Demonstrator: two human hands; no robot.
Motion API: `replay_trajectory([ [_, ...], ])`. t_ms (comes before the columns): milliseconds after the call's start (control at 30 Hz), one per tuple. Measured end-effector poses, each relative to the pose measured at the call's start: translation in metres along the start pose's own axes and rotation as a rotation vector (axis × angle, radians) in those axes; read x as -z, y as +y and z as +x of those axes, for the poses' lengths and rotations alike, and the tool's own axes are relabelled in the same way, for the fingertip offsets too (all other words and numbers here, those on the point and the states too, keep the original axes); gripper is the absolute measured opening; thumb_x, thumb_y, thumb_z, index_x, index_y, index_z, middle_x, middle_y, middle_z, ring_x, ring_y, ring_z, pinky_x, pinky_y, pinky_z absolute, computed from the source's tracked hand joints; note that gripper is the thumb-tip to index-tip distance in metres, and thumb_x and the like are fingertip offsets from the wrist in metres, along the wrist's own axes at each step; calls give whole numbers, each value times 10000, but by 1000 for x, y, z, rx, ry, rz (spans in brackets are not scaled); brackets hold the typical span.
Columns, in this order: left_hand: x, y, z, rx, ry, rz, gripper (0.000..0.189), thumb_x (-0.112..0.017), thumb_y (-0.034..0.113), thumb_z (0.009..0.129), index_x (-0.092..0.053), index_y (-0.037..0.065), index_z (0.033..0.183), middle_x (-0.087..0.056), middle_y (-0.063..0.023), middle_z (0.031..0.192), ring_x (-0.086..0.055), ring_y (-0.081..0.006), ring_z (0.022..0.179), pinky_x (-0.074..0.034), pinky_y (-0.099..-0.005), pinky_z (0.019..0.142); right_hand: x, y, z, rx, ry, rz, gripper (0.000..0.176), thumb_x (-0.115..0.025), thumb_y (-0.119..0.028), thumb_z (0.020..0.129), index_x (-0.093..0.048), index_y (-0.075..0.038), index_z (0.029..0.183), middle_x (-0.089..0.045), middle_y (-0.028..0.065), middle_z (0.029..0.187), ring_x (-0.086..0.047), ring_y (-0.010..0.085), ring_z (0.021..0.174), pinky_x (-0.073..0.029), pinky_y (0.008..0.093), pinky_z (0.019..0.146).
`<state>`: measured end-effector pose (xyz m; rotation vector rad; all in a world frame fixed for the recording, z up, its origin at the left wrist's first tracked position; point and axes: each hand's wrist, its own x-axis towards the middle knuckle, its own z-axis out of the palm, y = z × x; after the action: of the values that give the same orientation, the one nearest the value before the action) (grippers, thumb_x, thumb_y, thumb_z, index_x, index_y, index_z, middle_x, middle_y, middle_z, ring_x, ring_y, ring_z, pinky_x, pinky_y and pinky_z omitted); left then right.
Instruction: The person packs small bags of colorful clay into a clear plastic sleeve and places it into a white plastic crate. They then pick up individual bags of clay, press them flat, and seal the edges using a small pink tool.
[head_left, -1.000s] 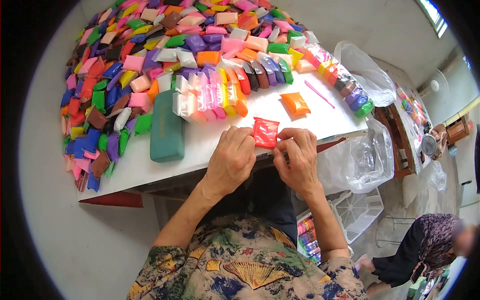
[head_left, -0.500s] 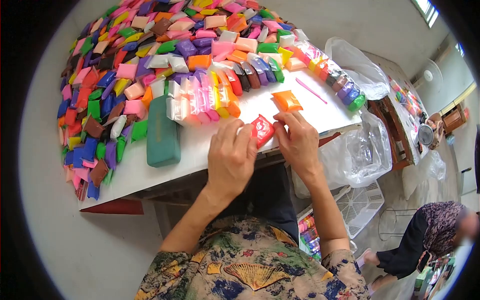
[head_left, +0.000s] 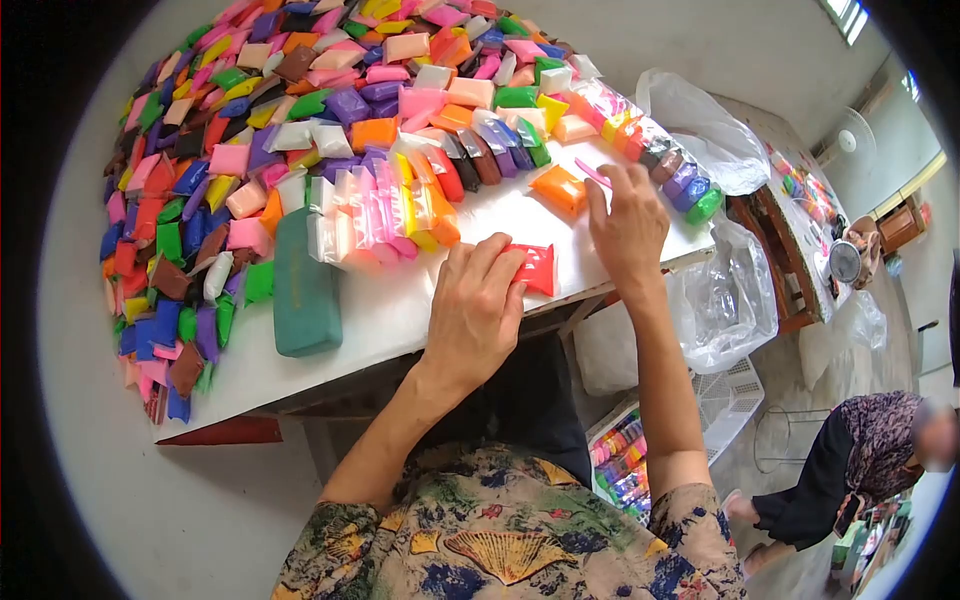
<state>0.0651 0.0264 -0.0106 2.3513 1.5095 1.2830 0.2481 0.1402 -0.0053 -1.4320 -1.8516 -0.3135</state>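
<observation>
My left hand (head_left: pixel 475 310) has its thumb and fingers closed on the left end of a small red packet (head_left: pixel 538 269) near the table's front edge. Farther right, my right hand (head_left: pixel 634 222) pinches a thin pink plastic stick (head_left: pixel 591 172), whose far end shows beyond the fingers while the rest lies hidden under the hand. An orange packet (head_left: pixel 558 190) lies flat between the hands, a little farther back. Left of my left hand stands a row of upright packets (head_left: pixel 370 215) in pale, pink, yellow and orange. Beside that row is a dark green box (head_left: pixel 306 290).
A large heap of coloured packets (head_left: pixel 230 160) covers the table's left and back. Along the right edge runs a clear-wrapped row of packets (head_left: pixel 655 150). Clear plastic bags (head_left: pixel 720 300) hang at the right. Below is a white basket (head_left: pixel 725 405); a person (head_left: pixel 860 460) sits beyond.
My right hand has left the red packet and moved right and back onto the pink stick. My left hand still holds the red packet. The view has shifted slightly.
</observation>
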Motion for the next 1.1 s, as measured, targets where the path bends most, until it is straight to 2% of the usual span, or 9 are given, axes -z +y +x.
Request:
replay_trajectory([
  [33, -1, 0, 1, 3, 2, -1, 290, -638, 37, 839, -610, -13, 1123, -580, -173, 1235, -524, -357, 1078, -425, -447, 954, -3, 6, 4, 35, 58, -53, 196, -680, -215, 881, -679, -61, 1002, -638, 125, 1004, -645, 301, 927, -530, 416, 744],
  [267, -7, 3, 7, -27, 26, 26, 257, -631, 26, 825, -639, -4, 1080, -586, -174, 1261, -507, -360, 1146, -397, -461, 1002, -1, 17, 4, 68, -136, -175, 140, -633, -108, 843, -717, -44, 935, -659, 118, 956, -635, 294, 928, -515, 406, 814],
  [467, -21, 13, 10, -31, 65, 7, 229, -667, 72, 834, -656, 6, 1053, -597, -168, 1248, -503, -359, 1191, -378, -479, 1017, 12, 20, -3, 138, -159, -321, 119, -607, -69, 837, -669, 1, 910, -646, 165, 916, -638, 321, 910, -513, 435, 778],
  [600, -29, 15, 11, 39, 62, -49, 204, -703, 90, 824, -659, 12, 1007, -606, -168, 1224, -508, -361, 1203, -380, -465, 1025, 39, 10, -25, -39, 113, 106, 131, -518, -17, 860, -600, 27, 952, -625, 225, 883, -618, 407, 768, -500, 479, 710],
  [700, -29, 16, 8, -23, 64, -76, 197, -718, 72, 802, -645, 16, 976, -606, -166, 1209, -509, -366, 1205, -385, -466, 1028, 57, -5, -57, -323, 12, 390, 109, -526, -31, 895, -599, 40, 932, -630, 197, 796, -623, 327, 703, -486, 422, 654],
  [767, -30, 13, 7, -62, 63, -96, 204, -725, 60, 789, -636, 17, 969, -605, -169, 1215, -507, -372, 1214, -391, -468, 1031, 57, -16, -78, -552, -48, 670, 157, -541, -95, 954, -604, 45, 918, -616, 134, 715, -585, 198, 661, -456, 358, 606],
  [800, -30, 13, 7, -82, 62, -105, 209, -728, 53, 783, -632, 17, 965, -604, -170, 1218, -506, -375, 1219, -394, -470, 1033, 57, -20, -85, -564, -73, 755, 208, -607, -163, 972, -631, 37, 918, -616, 48, 723, -534, 93, 678, -439, 279, 599],
  [933, -29, 13, 4, -134, 10, -117, 239, -710, 102, 794, -631, 19, 1004, -584, -183, 1220, -496, -385, 1221, -380, -489, 1046, 51, -31, -101, -778, -243, 1095, 209, -716, -184, 925, -661, 18, 939, -647, -5, 789, -542, 37, 696, -447, 211, 618],
  [1100, -30, 15, 4, -137, -1, -140, 208, -706, 98, 795, -628, 21, 971, -587, -186, 1226, -498, -384, 1225, -382, -490, 1046, 53, -32, -102, -888, -223, 1354, 172, -712, -152, 919, -667, 13, 932, -656, 3, 818, -553, 36, 699, -434, 195, 609],
])
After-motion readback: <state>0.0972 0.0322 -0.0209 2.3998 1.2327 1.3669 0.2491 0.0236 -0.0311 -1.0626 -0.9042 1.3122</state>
